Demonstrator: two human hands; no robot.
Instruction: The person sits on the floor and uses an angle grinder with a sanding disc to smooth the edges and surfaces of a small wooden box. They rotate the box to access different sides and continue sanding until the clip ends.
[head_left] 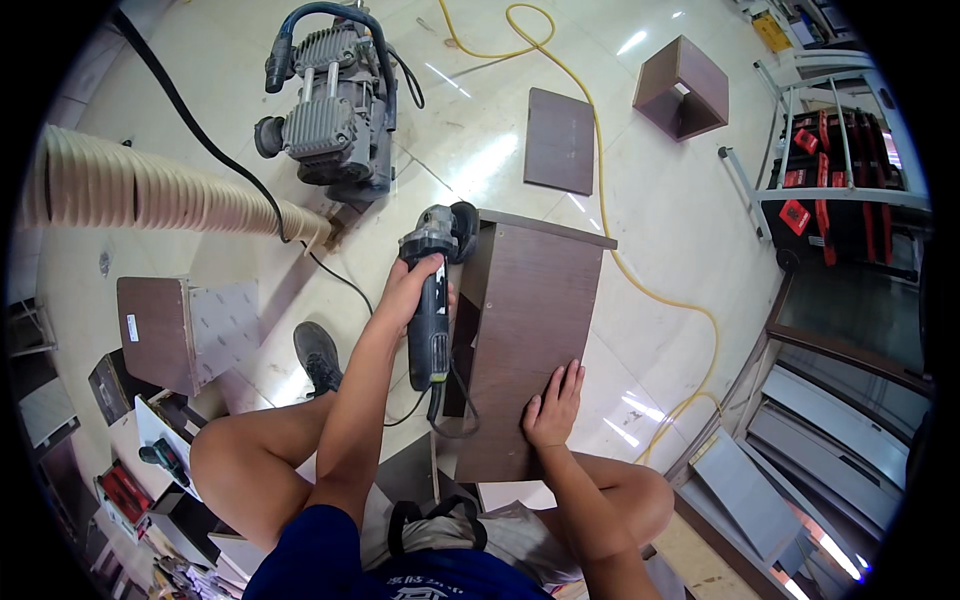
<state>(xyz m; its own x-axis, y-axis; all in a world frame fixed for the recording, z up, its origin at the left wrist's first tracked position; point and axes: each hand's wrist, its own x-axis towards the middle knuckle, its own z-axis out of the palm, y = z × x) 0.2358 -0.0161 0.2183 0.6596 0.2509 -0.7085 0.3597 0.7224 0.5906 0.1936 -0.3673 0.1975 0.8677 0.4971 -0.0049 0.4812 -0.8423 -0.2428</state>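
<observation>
My left hand (408, 290) is wrapped round the body of a black and grey angle grinder (429, 320). The grinder's dark round disc (464, 232) meets the far left edge of a brown wooden box (535, 330), though I cannot tell whether it touches. A black cord leaves the grinder's near end. My right hand (556, 408) lies flat on the box's upper face near its close end, fingers spread. The box stands between my knees, and a thin panel edge (560, 229) sticks out past its far end.
A grey motor unit (335, 110) stands far left beside a ribbed cream hose (170, 190). A flat brown panel (558, 140) and a small open box (685, 88) lie farther off. A yellow hose (655, 293) winds across the floor on the right. A brown-and-white box (160, 335) sits left.
</observation>
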